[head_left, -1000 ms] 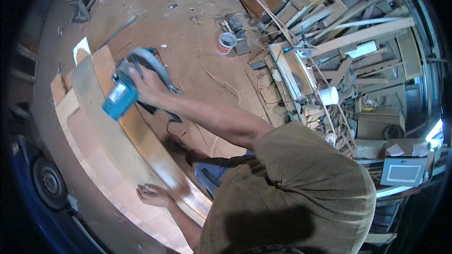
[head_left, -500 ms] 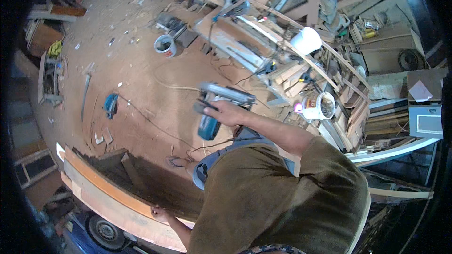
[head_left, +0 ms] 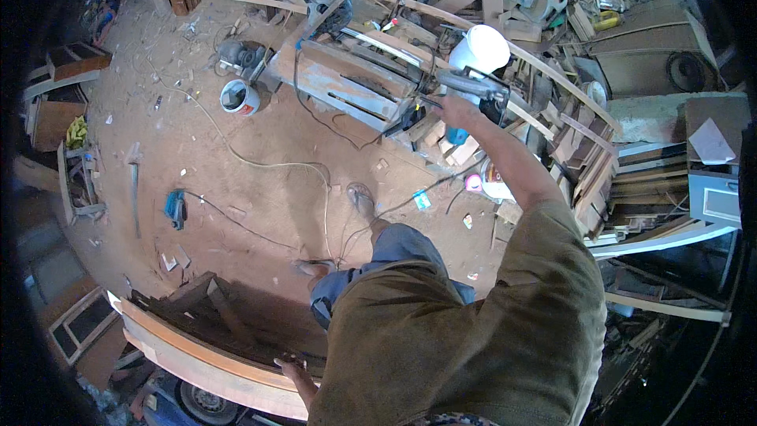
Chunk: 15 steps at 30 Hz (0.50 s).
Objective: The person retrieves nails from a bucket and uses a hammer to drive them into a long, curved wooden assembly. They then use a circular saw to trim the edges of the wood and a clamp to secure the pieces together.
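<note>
My right hand (head_left: 461,113) reaches far out over the wood scraps and is closed round the handle of what looks like a belt sander (head_left: 477,87). A teal part of the tool shows below the hand. My left hand (head_left: 293,368) is low in the view, at the inner edge of a long wooden piece with an orange-brown strip (head_left: 189,339). Its fingers look apart and hold nothing I can see; the palm is hidden. Whether the sander touches the pile beneath it, I cannot tell.
A white bucket (head_left: 479,49) and a stack of wood offcuts (head_left: 465,150) stand by the sander. Another bucket (head_left: 240,98) sits on the dusty floor, with a teal power tool (head_left: 175,209) farther left. Cables (head_left: 260,164) cross the floor near my feet. Planks lean at the back.
My right hand has carried the sander rightward and away from my body, over the wood scraps. The left hand has shifted slightly along the wooden piece. My view has turned a little.
</note>
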Tool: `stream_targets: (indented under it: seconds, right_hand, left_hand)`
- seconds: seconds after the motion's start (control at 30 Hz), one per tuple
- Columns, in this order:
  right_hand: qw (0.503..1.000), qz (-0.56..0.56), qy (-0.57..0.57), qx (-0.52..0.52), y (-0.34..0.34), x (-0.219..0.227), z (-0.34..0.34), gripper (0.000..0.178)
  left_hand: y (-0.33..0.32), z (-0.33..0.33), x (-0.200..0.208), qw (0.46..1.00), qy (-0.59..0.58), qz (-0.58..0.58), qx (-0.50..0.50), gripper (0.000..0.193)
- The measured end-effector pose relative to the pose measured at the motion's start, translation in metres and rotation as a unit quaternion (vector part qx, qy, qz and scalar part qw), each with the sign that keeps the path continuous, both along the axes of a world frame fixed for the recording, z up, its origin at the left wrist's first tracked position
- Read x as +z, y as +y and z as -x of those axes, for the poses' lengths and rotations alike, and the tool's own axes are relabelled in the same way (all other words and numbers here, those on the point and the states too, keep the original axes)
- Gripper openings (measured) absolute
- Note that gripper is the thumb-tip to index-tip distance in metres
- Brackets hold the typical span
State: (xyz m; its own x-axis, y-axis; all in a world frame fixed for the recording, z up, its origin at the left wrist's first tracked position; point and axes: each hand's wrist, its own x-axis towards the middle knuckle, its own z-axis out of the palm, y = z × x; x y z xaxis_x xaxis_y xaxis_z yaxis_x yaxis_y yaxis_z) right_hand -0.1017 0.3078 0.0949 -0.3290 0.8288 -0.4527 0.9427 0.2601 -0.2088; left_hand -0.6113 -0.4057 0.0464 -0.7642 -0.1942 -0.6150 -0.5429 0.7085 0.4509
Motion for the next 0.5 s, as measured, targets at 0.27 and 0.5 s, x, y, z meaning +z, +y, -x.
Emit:
stream_targets:
  seconds: [0.27,0.5]
  right_hand:
    - [0.988,-0.02,0.017,-0.15,0.023,-0.136,-0.018,0.032]
    - [0.845,-0.361,0.302,-0.255,-0.088,-0.038,-0.044,0.026]
  left_hand:
    - [0.072,0.014,0.017,0.992,-0.05,-0.064,-0.101,0.054]
    - [0.136,0.007,0.014,0.959,-0.164,-0.094,-0.212,0.046]
